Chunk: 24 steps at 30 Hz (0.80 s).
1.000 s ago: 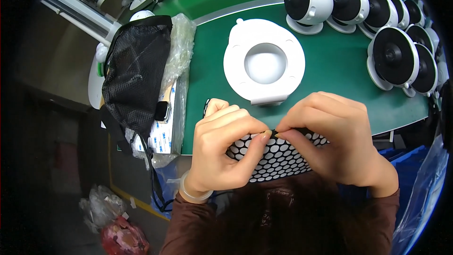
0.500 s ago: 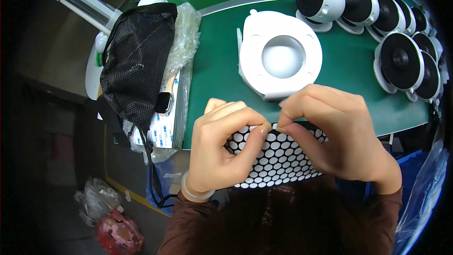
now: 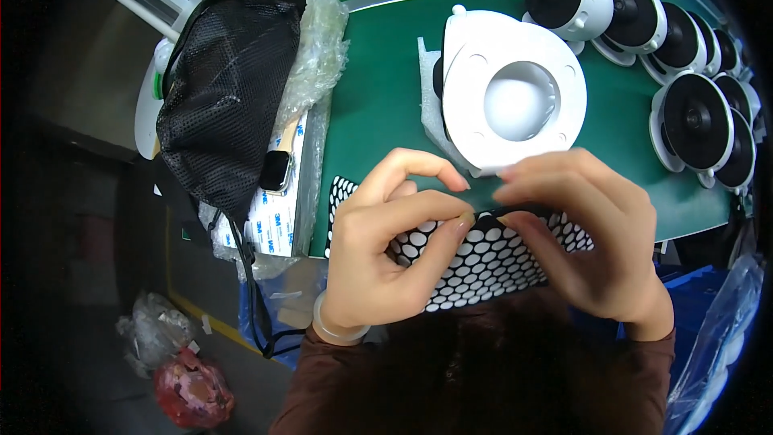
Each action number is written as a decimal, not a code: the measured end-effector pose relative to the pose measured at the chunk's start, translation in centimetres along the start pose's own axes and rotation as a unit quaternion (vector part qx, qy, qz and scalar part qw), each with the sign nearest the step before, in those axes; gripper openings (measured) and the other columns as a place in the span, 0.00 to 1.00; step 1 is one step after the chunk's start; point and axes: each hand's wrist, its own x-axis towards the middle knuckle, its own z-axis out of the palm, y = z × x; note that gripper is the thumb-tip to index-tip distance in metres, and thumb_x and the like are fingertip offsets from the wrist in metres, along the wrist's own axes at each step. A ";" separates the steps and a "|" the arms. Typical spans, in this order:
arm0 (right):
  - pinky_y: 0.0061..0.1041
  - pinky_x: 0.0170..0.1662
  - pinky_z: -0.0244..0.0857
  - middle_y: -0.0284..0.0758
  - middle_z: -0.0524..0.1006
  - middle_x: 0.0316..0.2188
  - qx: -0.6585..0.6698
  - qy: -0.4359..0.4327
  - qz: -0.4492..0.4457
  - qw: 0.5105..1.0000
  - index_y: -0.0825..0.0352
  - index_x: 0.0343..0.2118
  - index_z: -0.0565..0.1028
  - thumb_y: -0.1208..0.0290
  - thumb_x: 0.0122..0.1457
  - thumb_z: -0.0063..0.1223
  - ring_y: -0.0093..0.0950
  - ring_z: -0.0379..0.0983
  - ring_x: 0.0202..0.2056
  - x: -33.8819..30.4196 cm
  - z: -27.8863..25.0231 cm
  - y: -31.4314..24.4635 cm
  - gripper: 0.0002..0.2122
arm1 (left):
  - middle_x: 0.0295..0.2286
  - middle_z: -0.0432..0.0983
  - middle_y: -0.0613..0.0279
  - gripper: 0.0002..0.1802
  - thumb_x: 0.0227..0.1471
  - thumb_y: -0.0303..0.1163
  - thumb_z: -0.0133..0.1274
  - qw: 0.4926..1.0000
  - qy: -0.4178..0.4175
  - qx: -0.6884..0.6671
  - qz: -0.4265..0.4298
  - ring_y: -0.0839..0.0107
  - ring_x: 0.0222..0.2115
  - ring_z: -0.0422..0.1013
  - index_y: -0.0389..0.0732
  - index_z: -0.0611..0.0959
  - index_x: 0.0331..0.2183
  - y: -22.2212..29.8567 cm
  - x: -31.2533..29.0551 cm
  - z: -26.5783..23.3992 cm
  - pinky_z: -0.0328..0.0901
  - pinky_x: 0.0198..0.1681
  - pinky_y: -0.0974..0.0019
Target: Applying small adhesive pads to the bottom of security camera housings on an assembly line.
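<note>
A black sheet covered with rows of round white stickers (image 3: 483,274) lies under my hands at the near edge of the green table. My left hand (image 3: 394,250) has thumb and forefinger pinched together at the sheet's far edge. My right hand (image 3: 592,234), a little blurred, has its thumb by that edge and its forefinger raised away from it. Between the two hands, a bare black patch shows at the edge. Just beyond them is a white round housing (image 3: 555,125) with a round opening, tilted on a strip of white foam (image 3: 432,101).
Several white units with black round faces (image 3: 694,121) stand at the right. At the left, a black mesh bag (image 3: 229,97) lies beside bubble wrap (image 3: 322,48) and a smartwatch (image 3: 275,171). Blue bins (image 3: 684,294) sit below the table at the right.
My right hand's forefinger has parted from its thumb at the sheet's edge. My left hand still pinches. The view has shifted, and more of the sheet shows left of my left hand.
</note>
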 end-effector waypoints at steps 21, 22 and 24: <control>0.21 0.30 0.66 0.37 0.75 0.25 -0.025 0.091 -0.032 0.995 0.70 0.25 0.76 0.85 0.37 0.56 0.29 0.73 0.28 -1.6 1.0 0.0 0.09 | 0.34 0.67 0.54 0.07 0.34 0.15 0.53 0.998 0.026 -0.023 0.051 0.87 0.14 0.53 0.32 0.79 0.24 1.1 0.4 1.0 0.50 0.18 0.82; 0.21 0.30 0.66 0.37 0.75 0.25 -0.022 0.098 -0.030 0.994 0.70 0.25 0.76 0.85 0.37 0.56 0.29 0.74 0.28 -1.7 1.0 -0.1 0.09 | 0.34 0.67 0.54 0.07 0.34 0.15 0.53 0.998 0.025 -0.023 0.052 0.87 0.14 0.53 0.32 0.79 0.24 1.1 0.4 1.0 0.50 0.18 0.82; 0.21 0.30 0.66 0.37 0.76 0.25 -0.019 0.106 -0.028 0.994 0.70 0.25 0.76 0.84 0.36 0.56 0.29 0.74 0.28 -1.8 1.0 0.0 0.09 | 0.34 0.67 0.54 0.07 0.34 0.15 0.53 0.997 0.019 -0.014 0.072 0.87 0.14 0.52 0.31 0.79 0.24 1.1 0.5 0.9 0.50 0.18 0.82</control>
